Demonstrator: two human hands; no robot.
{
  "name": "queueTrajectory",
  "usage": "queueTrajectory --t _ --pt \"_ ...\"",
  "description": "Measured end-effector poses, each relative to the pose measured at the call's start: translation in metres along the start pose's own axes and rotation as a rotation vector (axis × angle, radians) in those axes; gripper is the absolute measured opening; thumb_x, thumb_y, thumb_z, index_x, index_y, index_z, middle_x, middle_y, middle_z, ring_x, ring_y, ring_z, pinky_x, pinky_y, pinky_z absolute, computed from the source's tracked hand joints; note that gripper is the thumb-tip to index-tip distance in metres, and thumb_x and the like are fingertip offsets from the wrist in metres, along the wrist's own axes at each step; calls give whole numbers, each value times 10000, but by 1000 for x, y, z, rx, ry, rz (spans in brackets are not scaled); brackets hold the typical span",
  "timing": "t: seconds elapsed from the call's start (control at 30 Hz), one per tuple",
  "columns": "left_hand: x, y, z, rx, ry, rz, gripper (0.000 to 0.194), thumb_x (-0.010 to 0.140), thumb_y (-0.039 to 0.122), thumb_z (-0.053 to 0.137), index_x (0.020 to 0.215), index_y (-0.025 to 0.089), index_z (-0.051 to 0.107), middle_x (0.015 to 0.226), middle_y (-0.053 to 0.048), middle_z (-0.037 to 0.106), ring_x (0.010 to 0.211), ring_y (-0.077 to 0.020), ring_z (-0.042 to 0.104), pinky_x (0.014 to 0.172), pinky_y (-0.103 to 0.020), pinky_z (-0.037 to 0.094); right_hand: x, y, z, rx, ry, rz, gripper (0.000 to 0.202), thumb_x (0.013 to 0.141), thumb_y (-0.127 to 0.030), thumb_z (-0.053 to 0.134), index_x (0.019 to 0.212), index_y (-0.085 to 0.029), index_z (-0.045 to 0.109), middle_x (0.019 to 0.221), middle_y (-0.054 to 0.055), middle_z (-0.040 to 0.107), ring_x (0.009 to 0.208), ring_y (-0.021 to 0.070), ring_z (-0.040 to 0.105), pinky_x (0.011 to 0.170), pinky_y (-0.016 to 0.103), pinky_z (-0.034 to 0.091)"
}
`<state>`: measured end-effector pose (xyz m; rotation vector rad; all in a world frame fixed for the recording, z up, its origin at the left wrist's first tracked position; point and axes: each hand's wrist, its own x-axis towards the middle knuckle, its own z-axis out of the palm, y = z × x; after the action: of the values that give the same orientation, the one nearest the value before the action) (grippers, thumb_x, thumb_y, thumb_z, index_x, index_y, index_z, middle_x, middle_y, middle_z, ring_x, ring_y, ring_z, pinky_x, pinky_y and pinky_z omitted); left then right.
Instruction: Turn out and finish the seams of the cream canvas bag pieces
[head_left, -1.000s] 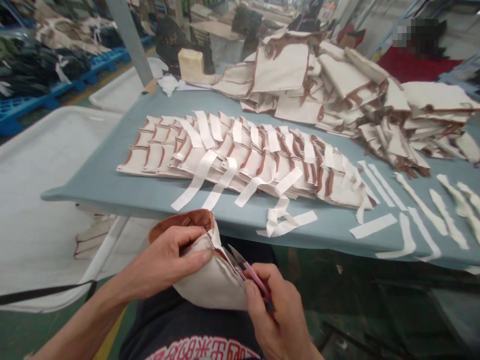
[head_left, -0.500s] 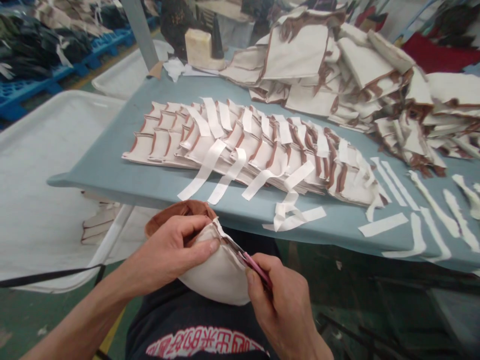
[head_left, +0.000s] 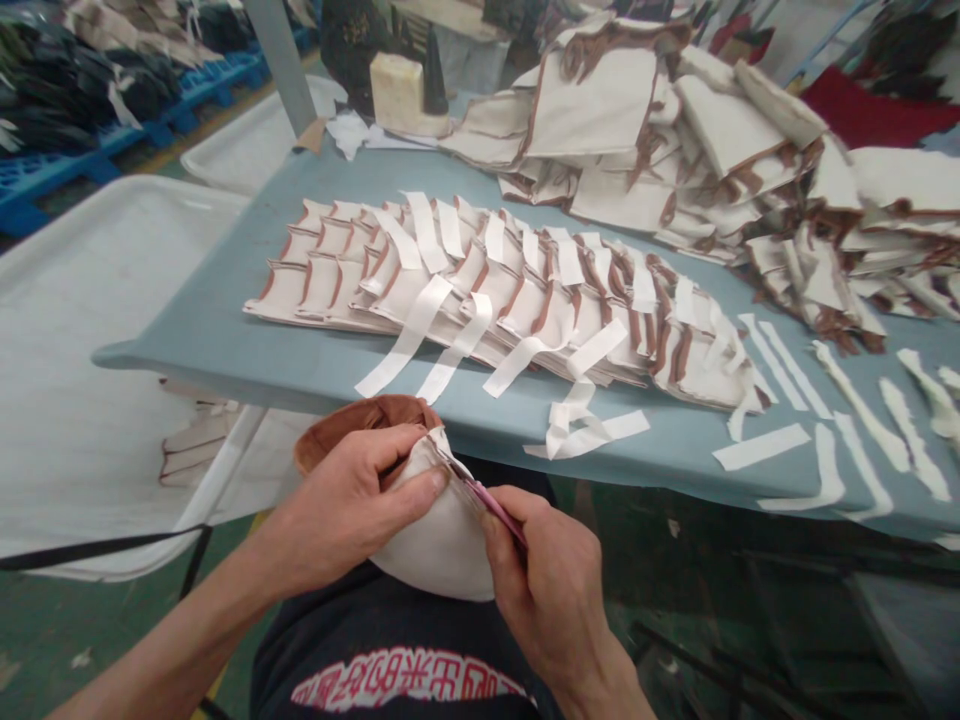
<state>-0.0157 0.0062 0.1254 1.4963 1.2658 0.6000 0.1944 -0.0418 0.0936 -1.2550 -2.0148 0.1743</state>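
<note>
While the left hand is pinching a brown-trimmed cream fabric pouch beside the worktop, the right hand's fingers are clamping pink-handled scissors that are pointing along its edge toward the left hand.

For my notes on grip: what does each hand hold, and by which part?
Left hand: cream-and-brown fabric piece, by its upper edge. Right hand: pink-handled metal scissors, by the handles.

We note that the right hand hides part of the pink-handled scissors; the left hand covers part of the cream fabric pouch. The view's right edge crops the cream fabric pile.
</note>
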Motion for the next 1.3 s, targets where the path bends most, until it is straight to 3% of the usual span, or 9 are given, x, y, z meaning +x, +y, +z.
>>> queueTrajectory --t 0.17,0.5,0.8,1.07,1.3 --pt "-1 2 1 24 -21 4 288 918 403 603 722 204 674 683 1 640 617 -167 580 501 -217 436 -6 11 -3 43 -41 -72 226 1186 -237 471 1075 -204 665 770 39 801 611 167 754 595 272 538" --pt "-2 1 -1 4 -19 -11 254 887 367 573 713 195 642 672 22 607 602 -148 567 493 -206 410 -7 18 9 52 36 -152 137 1141 -160 509 1181 -206 632 744 26 736 599 178 699 596 276 534" --pt "-2 0 5 91 56 23 301 932 385 553 696 203 598 686 16 617 634 -157 571 528 -224 417 -4 21 16 51 37 -180 167 1150 -162 465 1224 -221 602 762 16 730 617 176 696 590 269 533" --pt "-4 -1 10 80 118 22 276 887 378 553 693 195 626 649 25 618 592 -148 558 515 -228 396 -2 9 8 109 -81 45 272 1196 -284 432 1075 -214 665 825 36 805 672 177 782 620 247 552" --pt "0 2 20 244 188 221 272 877 261 476 617 212 539 576 48 562 541 -119 498 526 -254 328 8 6 -15 63 -229 18 348 1220 -288 390 1059 -181 681 820 50 813 661 160 782 616 249 475"
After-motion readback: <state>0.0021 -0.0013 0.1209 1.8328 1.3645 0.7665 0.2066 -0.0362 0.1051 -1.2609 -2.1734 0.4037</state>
